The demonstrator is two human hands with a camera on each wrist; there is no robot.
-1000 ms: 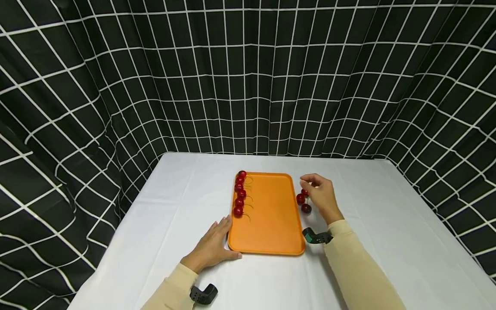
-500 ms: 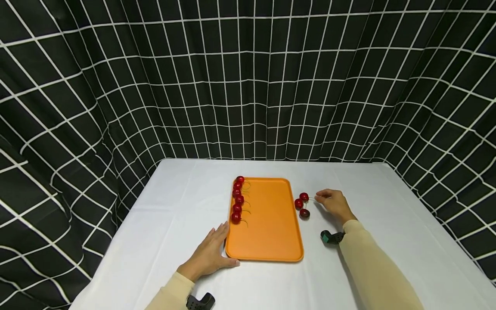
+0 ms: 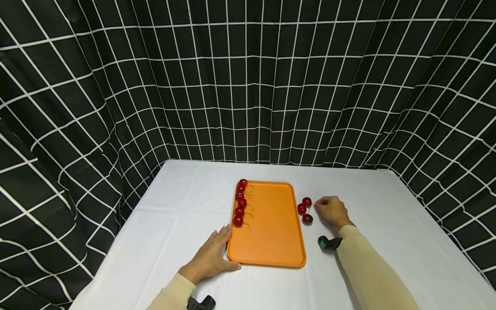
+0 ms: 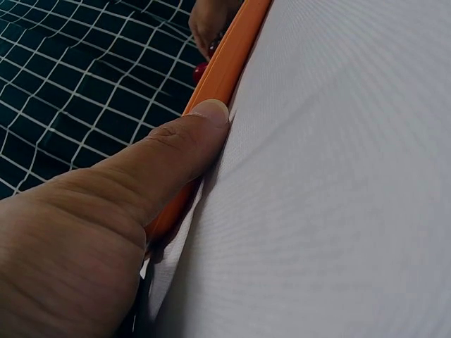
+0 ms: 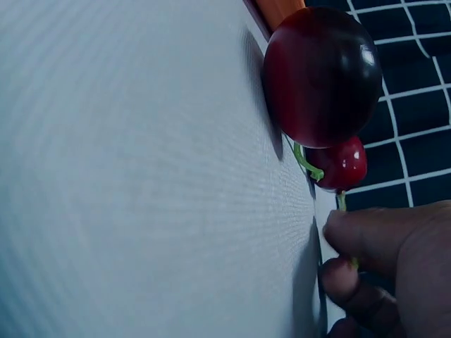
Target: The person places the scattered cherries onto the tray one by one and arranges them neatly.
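On the white-covered worktop (image 3: 182, 202), the orange tray (image 3: 271, 224) should not slide, and the left hand (image 3: 211, 256) suits that: it lies spread, fingers against the tray's left side, thumb along its near rim. Light contact is probably enough; a shove could set the row of six cherries (image 3: 240, 211) along that side rolling.

The right hand (image 3: 333, 210) pinches a stem between thumb and finger. Its cherry (image 3: 307, 201) is the farthest of three loose ones on the worktop, just beyond the tray's right edge. A firm pinch and a slow, straight lift seem wisest, since the stem is thin and both the dark cherry (image 3: 307, 218) and the leftmost loose cherry (image 3: 302, 209) sit close enough to be knocked.

Only slivers of the tray show in the wrist views. The left hand's fingers fall outside its own wrist view, so their pressure cannot be judged. From the right wrist, the dark cherry partly covers the red one behind, and the third cannot be made out. On the tray, the farthest stems overlap and blur together. The pinched stem (image 5: 342, 201) disappears between the fingertips, its tip barely showing.
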